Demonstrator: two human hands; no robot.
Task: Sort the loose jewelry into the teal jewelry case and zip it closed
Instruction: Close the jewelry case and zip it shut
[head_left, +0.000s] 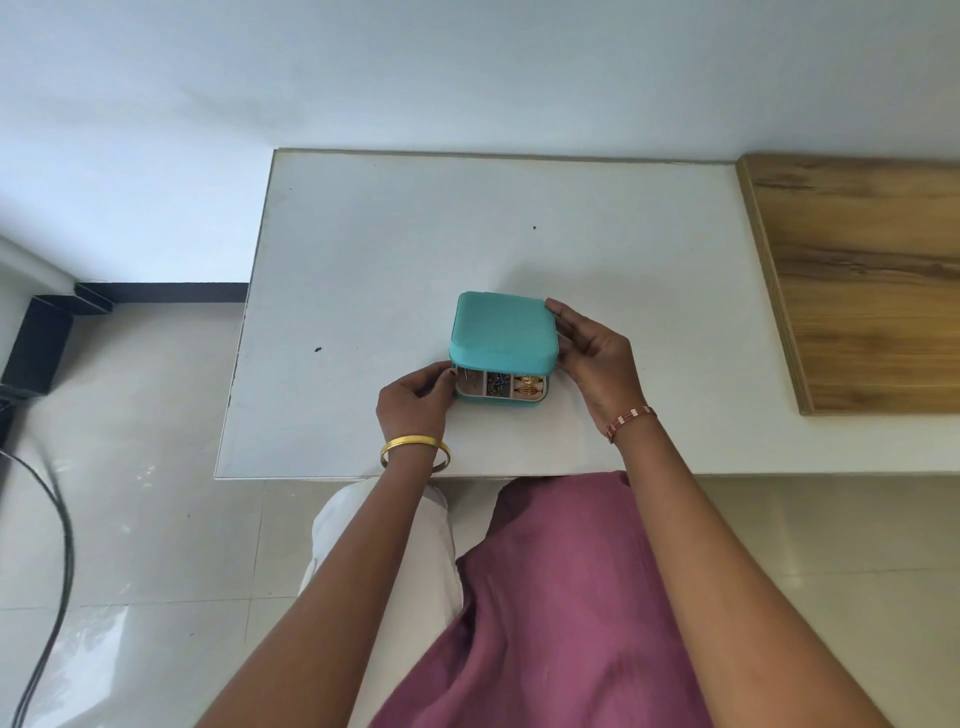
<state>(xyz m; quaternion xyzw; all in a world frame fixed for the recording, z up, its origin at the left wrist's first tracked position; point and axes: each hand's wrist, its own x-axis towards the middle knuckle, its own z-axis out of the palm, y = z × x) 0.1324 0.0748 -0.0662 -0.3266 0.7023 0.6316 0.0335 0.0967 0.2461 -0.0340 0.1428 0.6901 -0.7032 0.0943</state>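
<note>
The teal jewelry case (501, 332) is seen near the front middle of the white worktop (363, 234), its lid lowered but not shut; jewelry (529, 387) shows in the front compartments. The case is judged light, stiff-shelled and smooth, best steadied at its sides. The left hand (413, 400) is held at the front left corner, fingers curled, perhaps pinching something there; the right hand (592, 348) is laid on the right edge, fingers straight. A wooden board (857, 280) lies at the right; pale floor tiles (135, 509) lie below.
</note>
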